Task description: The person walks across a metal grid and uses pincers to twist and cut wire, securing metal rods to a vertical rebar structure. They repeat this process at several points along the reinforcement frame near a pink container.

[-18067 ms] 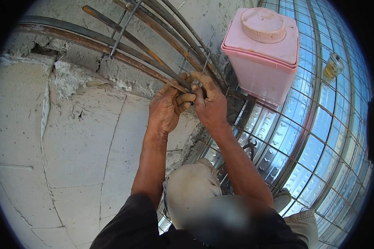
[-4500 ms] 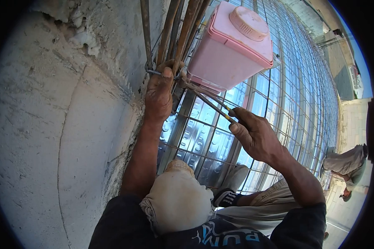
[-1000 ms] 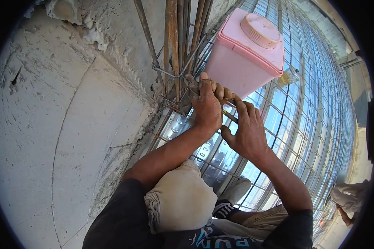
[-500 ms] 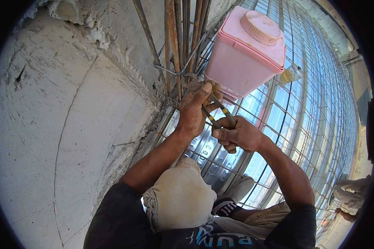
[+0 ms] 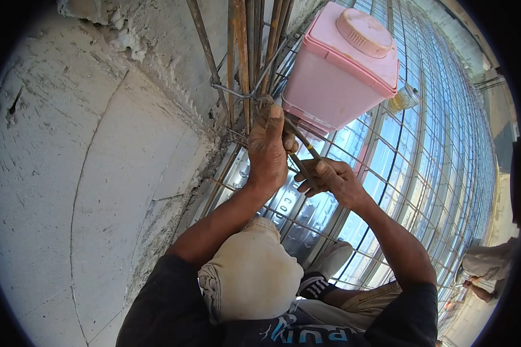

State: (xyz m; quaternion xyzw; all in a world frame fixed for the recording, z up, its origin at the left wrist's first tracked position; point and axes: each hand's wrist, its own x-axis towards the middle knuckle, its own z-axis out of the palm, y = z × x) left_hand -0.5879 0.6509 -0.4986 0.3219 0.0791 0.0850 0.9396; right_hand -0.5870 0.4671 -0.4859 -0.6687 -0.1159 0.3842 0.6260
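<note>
My right hand (image 5: 340,184) is closed on the handles of pincers (image 5: 311,151), which have yellow bands. The tool points up and left toward my left hand (image 5: 266,151), and its jaws are hidden there. My left hand is closed with the thumb pointing up, at the foot of upright rusty rebars (image 5: 242,55). What its curled fingers hold cannot be made out. Just above it, a bent steel stirrup (image 5: 233,91) runs around the bars. A pink plastic container (image 5: 336,87) with a round screw lid stands beyond my hands.
On the left rises a rough concrete wall (image 5: 139,144). Steel mesh (image 5: 382,202) lies over shiny ribbed metal decking (image 5: 289,202). A small clear jar (image 5: 405,99) sits right of the container. My bent knee (image 5: 252,272) is below my hands. Another person (image 5: 487,263) is at the right edge.
The pincers' handles have come closer together, and my right-hand fingers have loosened and shifted on them. My left hand has moved slightly up and left in view.
</note>
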